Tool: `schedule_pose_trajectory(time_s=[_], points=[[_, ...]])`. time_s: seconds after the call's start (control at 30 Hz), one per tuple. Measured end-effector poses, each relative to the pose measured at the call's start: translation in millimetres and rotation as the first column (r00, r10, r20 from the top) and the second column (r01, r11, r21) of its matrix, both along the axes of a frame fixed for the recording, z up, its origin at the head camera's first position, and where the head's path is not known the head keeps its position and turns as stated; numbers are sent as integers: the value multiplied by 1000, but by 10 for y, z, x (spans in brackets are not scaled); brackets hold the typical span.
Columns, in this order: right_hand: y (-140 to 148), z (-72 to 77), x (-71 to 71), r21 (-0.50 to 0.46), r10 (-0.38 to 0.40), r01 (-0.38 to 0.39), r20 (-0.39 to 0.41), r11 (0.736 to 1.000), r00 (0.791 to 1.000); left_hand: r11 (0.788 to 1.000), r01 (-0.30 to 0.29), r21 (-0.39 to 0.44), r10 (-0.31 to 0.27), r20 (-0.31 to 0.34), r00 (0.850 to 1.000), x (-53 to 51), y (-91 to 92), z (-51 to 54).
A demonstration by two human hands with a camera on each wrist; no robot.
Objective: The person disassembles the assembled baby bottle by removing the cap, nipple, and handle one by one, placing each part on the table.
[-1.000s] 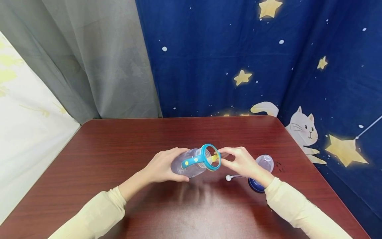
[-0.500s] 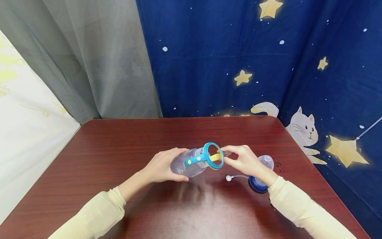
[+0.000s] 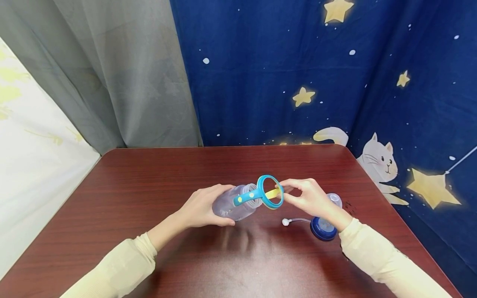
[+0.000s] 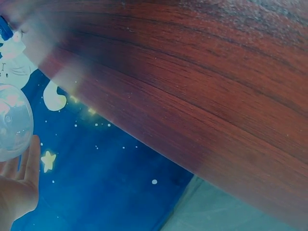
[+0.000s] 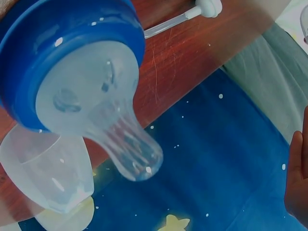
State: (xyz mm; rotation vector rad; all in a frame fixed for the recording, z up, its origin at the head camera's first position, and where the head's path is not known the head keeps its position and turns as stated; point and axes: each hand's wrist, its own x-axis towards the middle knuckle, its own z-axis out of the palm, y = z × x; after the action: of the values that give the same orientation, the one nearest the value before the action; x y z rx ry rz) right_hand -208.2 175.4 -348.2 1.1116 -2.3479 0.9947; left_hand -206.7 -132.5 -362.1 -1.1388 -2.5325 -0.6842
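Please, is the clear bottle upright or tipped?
Tipped: in the head view, the left hand holds the bottle slanted, its open mouth turned toward the right hand.

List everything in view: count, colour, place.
Table: one, reddish brown, lower centre.
Bottle: one, clear, held tilted, centre.
Handle ring: one, blue and yellow, at the bottle's mouth.
Nipple lid: one, blue and clear, table's right.
Straw: one, clear and white, beside the lid.
Cap: one, clear, behind the lid.
Curtains: two, grey and starry blue, behind table.
Cloth: one, white and yellow, far left.
Sleeves: two, cream, forearms.
Left hand: one, around bottle.
Right hand: one, pinching ring.
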Motion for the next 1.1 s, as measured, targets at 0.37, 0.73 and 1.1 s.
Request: schedule_pose_trajectory(time_s=[0.37,0.73,1.1], points=[[56,63,14,6,-25,25,-8,1000,1000,1000,-12,3,12,14,1000,6,-23,-6],[139,161,25,8,-62,62,29,998,998,1000,-21,6,21,19,1000,6,-49,-1],[180,253,11,0,-85,85,-7,996,996,1000,-23,0,23,16,1000,3,-52,-16]])
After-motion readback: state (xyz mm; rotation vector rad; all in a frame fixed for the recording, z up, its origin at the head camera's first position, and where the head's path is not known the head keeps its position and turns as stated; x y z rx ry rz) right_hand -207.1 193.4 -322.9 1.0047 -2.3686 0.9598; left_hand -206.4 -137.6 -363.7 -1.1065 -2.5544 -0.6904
